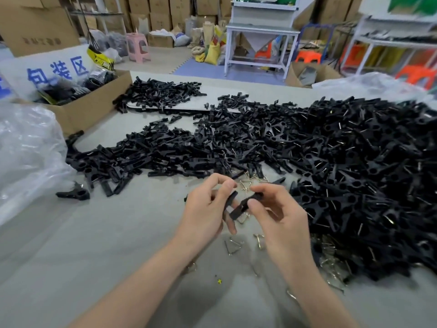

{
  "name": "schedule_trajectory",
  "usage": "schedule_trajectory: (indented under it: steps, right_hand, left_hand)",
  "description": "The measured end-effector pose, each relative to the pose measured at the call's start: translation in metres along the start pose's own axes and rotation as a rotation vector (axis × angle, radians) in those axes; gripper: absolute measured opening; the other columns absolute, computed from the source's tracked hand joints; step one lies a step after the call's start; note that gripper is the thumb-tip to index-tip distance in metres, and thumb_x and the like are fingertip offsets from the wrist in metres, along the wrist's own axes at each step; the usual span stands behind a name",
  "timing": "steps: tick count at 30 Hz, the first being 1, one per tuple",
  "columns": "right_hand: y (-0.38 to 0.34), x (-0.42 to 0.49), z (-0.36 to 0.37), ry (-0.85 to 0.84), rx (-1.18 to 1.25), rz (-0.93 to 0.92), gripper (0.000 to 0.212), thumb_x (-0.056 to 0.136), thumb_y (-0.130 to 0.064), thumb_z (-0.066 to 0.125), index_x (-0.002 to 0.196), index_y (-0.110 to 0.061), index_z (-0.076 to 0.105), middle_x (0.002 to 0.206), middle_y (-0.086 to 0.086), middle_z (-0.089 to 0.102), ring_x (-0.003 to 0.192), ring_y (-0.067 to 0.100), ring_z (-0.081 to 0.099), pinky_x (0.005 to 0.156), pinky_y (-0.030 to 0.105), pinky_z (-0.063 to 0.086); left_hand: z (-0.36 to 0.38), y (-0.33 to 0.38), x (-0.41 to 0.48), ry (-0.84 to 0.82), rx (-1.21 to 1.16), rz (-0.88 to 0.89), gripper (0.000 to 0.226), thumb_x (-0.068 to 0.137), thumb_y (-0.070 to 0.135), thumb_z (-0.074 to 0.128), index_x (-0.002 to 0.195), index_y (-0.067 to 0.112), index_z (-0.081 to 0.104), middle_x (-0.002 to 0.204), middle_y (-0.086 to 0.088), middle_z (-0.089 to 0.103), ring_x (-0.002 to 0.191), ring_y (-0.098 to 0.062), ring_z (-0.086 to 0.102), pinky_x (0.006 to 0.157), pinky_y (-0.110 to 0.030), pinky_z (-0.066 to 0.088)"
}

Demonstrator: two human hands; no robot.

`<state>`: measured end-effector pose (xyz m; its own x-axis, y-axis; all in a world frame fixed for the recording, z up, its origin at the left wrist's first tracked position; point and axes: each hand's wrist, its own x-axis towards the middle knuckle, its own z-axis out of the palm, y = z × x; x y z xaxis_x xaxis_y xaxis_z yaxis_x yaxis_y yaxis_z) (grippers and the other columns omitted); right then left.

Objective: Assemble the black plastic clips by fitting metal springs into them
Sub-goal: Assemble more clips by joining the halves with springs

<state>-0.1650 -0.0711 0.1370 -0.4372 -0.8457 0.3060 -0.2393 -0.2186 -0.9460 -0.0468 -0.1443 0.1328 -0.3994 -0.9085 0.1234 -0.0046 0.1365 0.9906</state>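
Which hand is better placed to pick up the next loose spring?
Probably left. The left hand pinches one black plastic clip half, yet its lower fingers hang free close to a loose bent-wire metal spring.

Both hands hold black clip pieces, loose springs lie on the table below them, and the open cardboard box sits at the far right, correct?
No: the head view shows the open cardboard box at the far left, not right. The rest holds: left hand and right hand hold black clip pieces, with loose springs on the table below.
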Motion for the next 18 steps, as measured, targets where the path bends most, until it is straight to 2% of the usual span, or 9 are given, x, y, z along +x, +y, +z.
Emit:
schedule_trajectory:
  steps: [2, 4, 7, 9, 12, 15, 18]
  right_hand:
    - [-0.001, 0.003, -0.005, 0.054, 0.085, 0.019, 0.034, 0.087, 0.000, 0.063, 0.090, -0.034, 0.068, 0.087, -0.010, 0.069, 0.074, 0.013, 0.067, 0.071, 0.026, 0.055]
    - [-0.002, 0.006, -0.009, 0.084, 0.180, 0.055, 0.032, 0.088, 0.000, 0.060, 0.092, -0.030, 0.069, 0.087, -0.007, 0.069, 0.068, 0.017, 0.069, 0.063, 0.024, 0.056]
    - [0.001, 0.006, -0.009, 0.065, 0.262, 0.131, 0.028, 0.087, 0.003, 0.060, 0.089, -0.023, 0.071, 0.082, 0.003, 0.072, 0.066, 0.018, 0.070, 0.063, 0.022, 0.055]
    - [0.002, 0.006, -0.007, 0.043, 0.305, 0.181, 0.027, 0.085, 0.006, 0.060, 0.090, -0.018, 0.071, 0.077, 0.007, 0.072, 0.067, 0.018, 0.071, 0.065, 0.021, 0.055]
    - [0.002, 0.006, -0.006, 0.030, 0.333, 0.210, 0.026, 0.084, 0.012, 0.058, 0.095, -0.010, 0.068, 0.077, 0.011, 0.072, 0.068, 0.021, 0.072, 0.065, 0.019, 0.055]
    - [0.000, 0.005, -0.005, 0.045, 0.251, 0.170, 0.021, 0.083, 0.007, 0.064, 0.090, -0.012, 0.068, 0.074, 0.008, 0.071, 0.063, 0.018, 0.070, 0.061, 0.019, 0.054]
    - [-0.002, 0.005, -0.004, 0.039, 0.262, 0.184, 0.016, 0.082, 0.002, 0.066, 0.086, -0.012, 0.070, 0.071, 0.008, 0.070, 0.060, 0.016, 0.066, 0.058, 0.022, 0.054]
  left_hand:
    - [0.000, -0.004, 0.002, 0.033, -0.003, -0.032, 0.020, 0.101, 0.025, 0.044, 0.087, 0.020, 0.058, 0.058, -0.004, 0.065, 0.031, -0.019, 0.049, 0.034, -0.014, 0.027]
    - [0.000, -0.007, 0.003, 0.042, -0.005, -0.030, 0.023, 0.101, 0.022, 0.044, 0.087, 0.024, 0.063, 0.052, 0.002, 0.059, 0.035, -0.011, 0.041, 0.037, -0.015, 0.029]
    - [-0.001, -0.010, 0.005, 0.040, -0.045, -0.061, 0.031, 0.102, 0.016, 0.041, 0.096, 0.033, 0.067, 0.054, 0.010, 0.052, 0.046, -0.003, 0.038, 0.043, -0.012, 0.031]
    - [-0.001, -0.009, 0.007, 0.031, -0.157, -0.145, 0.037, 0.102, 0.012, 0.039, 0.104, 0.035, 0.068, 0.062, 0.008, 0.059, 0.052, -0.004, 0.041, 0.048, -0.013, 0.033]
    - [0.000, -0.005, 0.008, 0.023, -0.404, -0.263, 0.043, 0.098, -0.002, 0.037, 0.107, 0.025, 0.070, 0.074, -0.002, 0.066, 0.057, -0.008, 0.049, 0.053, -0.017, 0.040]
    - [0.002, -0.002, 0.007, -0.028, -0.512, -0.263, 0.042, 0.094, -0.013, 0.038, 0.115, 0.015, 0.062, 0.078, -0.001, 0.067, 0.062, -0.007, 0.059, 0.060, -0.016, 0.050]
    - [0.001, 0.001, 0.006, -0.086, -0.520, -0.220, 0.043, 0.093, -0.015, 0.042, 0.119, 0.015, 0.058, 0.078, -0.002, 0.071, 0.071, -0.011, 0.066, 0.069, -0.018, 0.054]
